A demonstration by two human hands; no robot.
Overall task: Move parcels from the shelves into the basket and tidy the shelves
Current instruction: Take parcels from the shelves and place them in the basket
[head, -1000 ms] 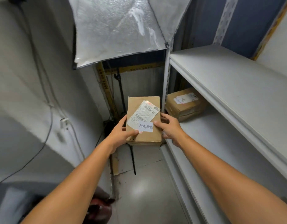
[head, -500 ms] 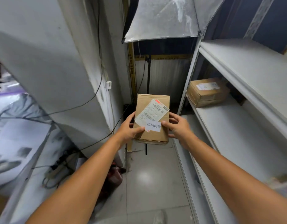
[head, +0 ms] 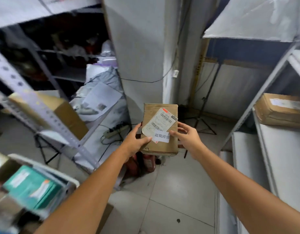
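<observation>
Both my hands hold a small brown cardboard parcel [head: 160, 142] with a white barcode label, out in front of me above the floor. My left hand [head: 135, 141] grips its left edge, thumb on top. My right hand [head: 186, 137] grips its right edge, thumb on the white sticker. A basket [head: 44, 168] with a pale rim sits at the lower left, blurred, with a teal box [head: 31, 186] and other items inside. Another brown parcel [head: 281, 110] lies on the white shelf [head: 284, 166] at the right.
A metal rack [head: 36, 105] on the left carries a cardboard box [head: 68, 115] and grey mailer bags [head: 102, 92]. A white pillar [head: 142, 56] stands ahead. A light stand [head: 203, 119], a power strip [head: 112, 132] with cables and red extinguishers [head: 142, 164] are on the floor.
I have turned left with the parcel held in both hands. The right shelves slid toward the frame edge, and the left rack and the basket came into view.
</observation>
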